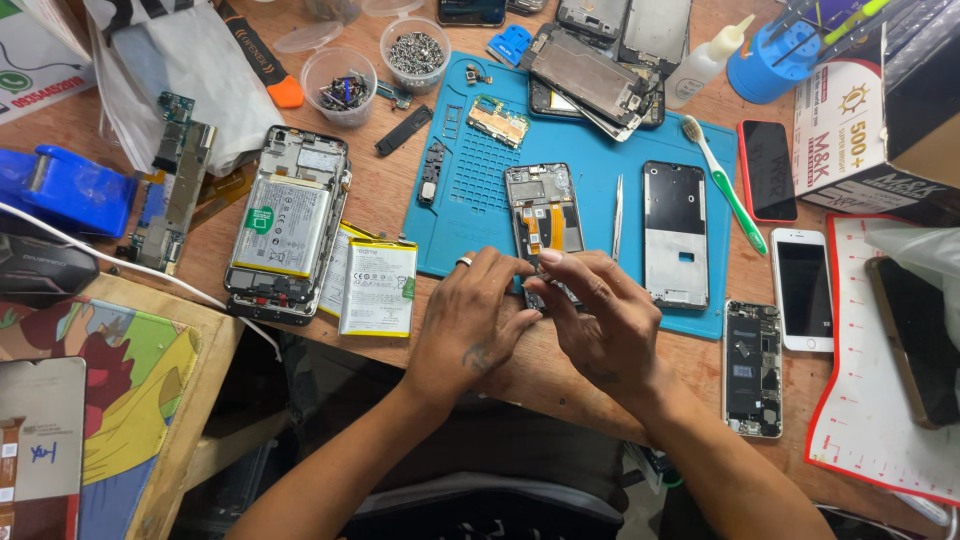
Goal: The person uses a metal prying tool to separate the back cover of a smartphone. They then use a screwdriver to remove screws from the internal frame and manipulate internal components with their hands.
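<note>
Bench inventory, placed relative to the blue mat (480, 170):

- Blue mat: my work surface, on the wooden bench (400, 200).
- Phone with exposed battery (288, 222): off the mat's left edge, untouched.
- Loose battery (378, 287): just left of the mat's lower left corner.
- Opened phone frame (541, 215): on the mat, centre, its lower end at the mat's near edge under my fingers. This is the piece I work on.
- Bare black frame (674, 232): on the mat, right of centre.
- Left hand (472, 325): at the mat's near edge, fingers curled, pinching the frame's lower left side.
- Right hand (605, 320): beside it, fingertips closed on the frame's lower end; what they press I cannot tell.
- Tweezers (617, 218): on the mat, just right of the frame.

Handling note: I judge it best to brace with the left, keep pressure light, and spare the orange flex strips.
</note>
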